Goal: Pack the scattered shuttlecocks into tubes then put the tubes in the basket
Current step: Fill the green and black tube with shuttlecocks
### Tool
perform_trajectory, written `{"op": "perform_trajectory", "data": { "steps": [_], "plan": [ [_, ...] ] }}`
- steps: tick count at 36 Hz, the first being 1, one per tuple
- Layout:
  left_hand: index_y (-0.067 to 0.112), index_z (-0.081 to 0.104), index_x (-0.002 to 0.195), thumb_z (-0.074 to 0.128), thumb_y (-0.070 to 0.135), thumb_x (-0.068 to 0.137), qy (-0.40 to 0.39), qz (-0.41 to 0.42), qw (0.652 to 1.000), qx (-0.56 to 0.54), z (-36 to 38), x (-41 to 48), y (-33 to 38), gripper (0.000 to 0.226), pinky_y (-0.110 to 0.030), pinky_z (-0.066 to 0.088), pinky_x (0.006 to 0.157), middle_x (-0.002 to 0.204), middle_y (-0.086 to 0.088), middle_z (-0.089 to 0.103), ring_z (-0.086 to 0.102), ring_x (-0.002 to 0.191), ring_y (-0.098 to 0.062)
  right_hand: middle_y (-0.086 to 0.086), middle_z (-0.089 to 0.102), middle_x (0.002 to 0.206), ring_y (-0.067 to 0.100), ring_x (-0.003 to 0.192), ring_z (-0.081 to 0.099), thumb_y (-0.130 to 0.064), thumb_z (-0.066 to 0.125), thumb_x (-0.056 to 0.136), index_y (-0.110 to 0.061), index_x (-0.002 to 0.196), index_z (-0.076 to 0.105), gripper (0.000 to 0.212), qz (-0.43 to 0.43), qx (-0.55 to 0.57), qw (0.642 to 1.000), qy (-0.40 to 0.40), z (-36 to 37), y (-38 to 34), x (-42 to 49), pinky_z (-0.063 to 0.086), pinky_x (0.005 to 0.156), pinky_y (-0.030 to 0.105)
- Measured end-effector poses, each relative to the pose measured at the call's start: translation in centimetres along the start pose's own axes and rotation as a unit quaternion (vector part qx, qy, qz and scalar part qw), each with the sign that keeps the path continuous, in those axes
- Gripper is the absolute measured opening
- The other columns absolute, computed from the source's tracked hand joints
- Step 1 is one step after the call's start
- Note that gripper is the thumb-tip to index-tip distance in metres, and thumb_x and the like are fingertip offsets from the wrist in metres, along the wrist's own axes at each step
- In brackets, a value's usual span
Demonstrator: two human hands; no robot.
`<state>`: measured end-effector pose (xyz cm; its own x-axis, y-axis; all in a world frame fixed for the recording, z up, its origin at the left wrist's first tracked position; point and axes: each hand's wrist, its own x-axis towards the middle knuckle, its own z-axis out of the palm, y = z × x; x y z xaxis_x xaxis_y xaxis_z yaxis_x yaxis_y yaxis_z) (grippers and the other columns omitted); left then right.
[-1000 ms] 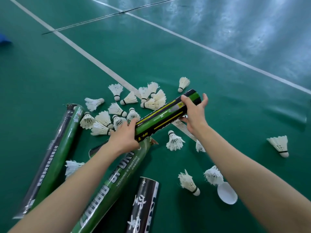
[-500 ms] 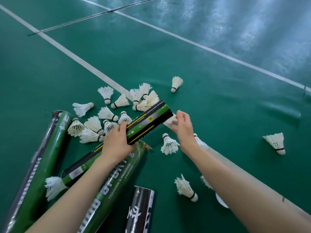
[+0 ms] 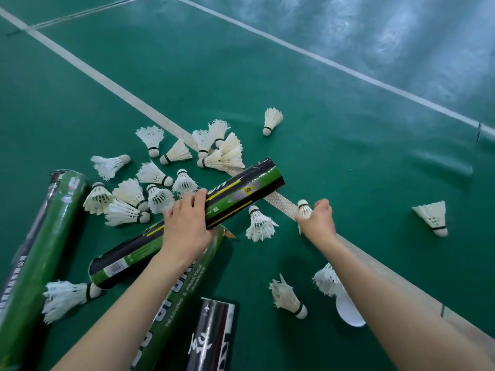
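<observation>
The left hand (image 3: 184, 228) has its grip wrapped round the middle of the green-and-black tube (image 3: 241, 191), thumb over the top and the fingers curled round the underside. The tube's long axis runs on a slant. Its far end rises up and away to the right, and its near end drops back toward the person's left.

That far end faces the right hand (image 3: 318, 223), which sits just off it to the right and a little lower, over the white line (image 3: 281, 203) on the floor (image 3: 348, 156). The right grip is closed round a shuttlecock (image 3: 304, 207). Only its cork and a scrap of feather show, with the cork pointing up, away from the wrist.

So the shuttlecock lies right of the tube's far mouth, near but not touching, and the right hand is much the nearer hand to that opening. I judge the coming move to turn on swinging the cork toward that mouth and lining it up with the slanted axis.

At the tube's near end a second shuttlecock (image 3: 64, 295) meets the mouth cork-first, feathers trailing outward. Whether it is partly inside I cannot tell. A loose shuttlecock (image 3: 259, 223) stands below the far end, between the tube and the right hand. No basket is in view.
</observation>
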<state>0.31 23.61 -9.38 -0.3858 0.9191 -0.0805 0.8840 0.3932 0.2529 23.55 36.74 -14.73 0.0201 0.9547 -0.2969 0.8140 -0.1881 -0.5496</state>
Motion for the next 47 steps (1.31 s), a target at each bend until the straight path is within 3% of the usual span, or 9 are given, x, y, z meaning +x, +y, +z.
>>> {"op": "perform_trajectory", "data": {
  "steps": [8, 17, 22, 26, 29, 32, 36, 41, 47],
  "plan": [
    [0.017, 0.027, 0.144, 0.071, 0.033, 0.080, 0.041, -0.006, 0.999, -0.015, -0.3, 0.3, 0.3, 0.080, -0.041, 0.026, 0.106, 0.135, -0.006, 0.043, 0.039, 0.126, -0.027, -0.003, 0.064, 0.095, 0.011, 0.079, 0.061, -0.026, 0.076, 0.079, -0.024, 0.094, 0.061, 0.021, -0.114, 0.341, 0.933, 0.003, -4.7, -4.2, -1.0, 0.052, 0.064, 0.020],
    [0.019, 0.034, 0.143, 0.073, 0.029, 0.077, 0.044, 0.025, 0.998, -0.024, -0.5, 0.2, 0.0, 0.078, -0.043, 0.019, 0.111, 0.133, -0.004, 0.045, 0.040, 0.125, -0.027, 0.001, 0.063, 0.096, 0.012, 0.075, 0.058, -0.023, 0.061, 0.076, -0.017, 0.099, 0.063, 0.024, -0.199, 0.367, 0.897, -0.147, -7.4, -6.1, -1.2, 0.047, 0.065, 0.024],
    [0.016, 0.044, 0.138, 0.079, 0.024, 0.071, 0.057, 0.063, 0.996, -0.026, -0.3, -0.4, -0.5, 0.076, -0.050, 0.023, 0.109, 0.128, -0.007, 0.050, 0.045, 0.120, -0.031, -0.003, 0.062, 0.111, 0.006, 0.096, 0.057, -0.033, 0.051, 0.095, -0.022, 0.106, 0.060, 0.019, -0.217, 0.297, 0.918, -0.147, -7.3, -7.3, -1.5, 0.043, 0.089, 0.027],
    [0.015, 0.045, 0.136, 0.080, 0.027, 0.070, 0.064, 0.092, 0.993, -0.032, 0.3, -0.8, 0.0, 0.077, -0.054, 0.024, 0.109, 0.128, -0.006, 0.051, 0.047, 0.119, -0.030, -0.010, 0.053, 0.133, 0.004, 0.126, 0.043, -0.052, 0.022, 0.099, -0.031, 0.131, 0.048, 0.047, -0.176, 0.356, 0.898, -0.189, -5.4, -8.4, -2.8, 0.030, 0.111, 0.031],
    [0.018, 0.042, 0.138, 0.078, 0.031, 0.073, 0.064, 0.073, 0.995, -0.028, 0.6, -1.1, 0.2, 0.075, -0.051, 0.021, 0.112, 0.130, -0.004, 0.049, 0.044, 0.122, -0.028, -0.012, 0.040, 0.148, 0.003, 0.137, 0.027, -0.059, 0.011, 0.096, -0.032, 0.145, 0.034, 0.060, -0.156, 0.372, 0.891, -0.209, -4.3, -8.4, -3.1, 0.014, 0.113, 0.030],
    [0.018, 0.040, 0.140, 0.073, 0.036, 0.077, 0.065, 0.038, 0.997, -0.026, 0.6, -1.1, -0.1, 0.074, -0.048, 0.018, 0.113, 0.131, -0.003, 0.048, 0.040, 0.123, -0.027, -0.004, 0.042, 0.147, 0.008, 0.133, 0.035, -0.057, 0.015, 0.098, -0.025, 0.144, 0.038, 0.060, -0.093, 0.426, 0.881, -0.184, -3.8, -7.9, -2.0, 0.024, 0.113, 0.034],
    [0.022, 0.032, 0.144, 0.068, 0.030, 0.082, 0.051, -0.014, 0.998, -0.016, 0.6, -0.7, -1.0, 0.072, -0.045, 0.013, 0.114, 0.133, -0.003, 0.043, 0.036, 0.127, -0.026, 0.002, 0.046, 0.142, 0.018, 0.128, 0.042, -0.043, 0.034, 0.101, -0.019, 0.136, 0.048, 0.045, -0.009, 0.326, 0.931, -0.167, -2.3, -6.6, 0.5, 0.032, 0.112, 0.045],
    [0.022, 0.031, 0.141, 0.069, 0.025, 0.079, 0.047, -0.041, 0.998, -0.003, 0.9, 0.4, -1.7, 0.073, -0.043, 0.020, 0.108, 0.130, -0.005, 0.045, 0.036, 0.124, -0.027, 0.010, 0.046, 0.137, 0.031, 0.112, 0.054, -0.019, 0.047, 0.098, -0.024, 0.136, 0.047, 0.039, -0.044, 0.133, 0.978, -0.156, 0.8, -5.5, 2.8, 0.046, 0.093, 0.043],
    [0.023, 0.028, 0.142, 0.071, 0.024, 0.075, 0.039, -0.054, 0.998, 0.002, 0.7, 1.6, -1.8, 0.079, -0.045, 0.022, 0.110, 0.130, -0.004, 0.043, 0.036, 0.123, -0.026, 0.007, 0.011, 0.158, 0.027, 0.145, 0.003, -0.004, 0.045, 0.093, -0.029, 0.151, 0.019, 0.068, -0.231, -0.103, 0.959, -0.127, 3.0, -7.5, 4.7, 0.019, 0.115, 0.045]
  ]
}}
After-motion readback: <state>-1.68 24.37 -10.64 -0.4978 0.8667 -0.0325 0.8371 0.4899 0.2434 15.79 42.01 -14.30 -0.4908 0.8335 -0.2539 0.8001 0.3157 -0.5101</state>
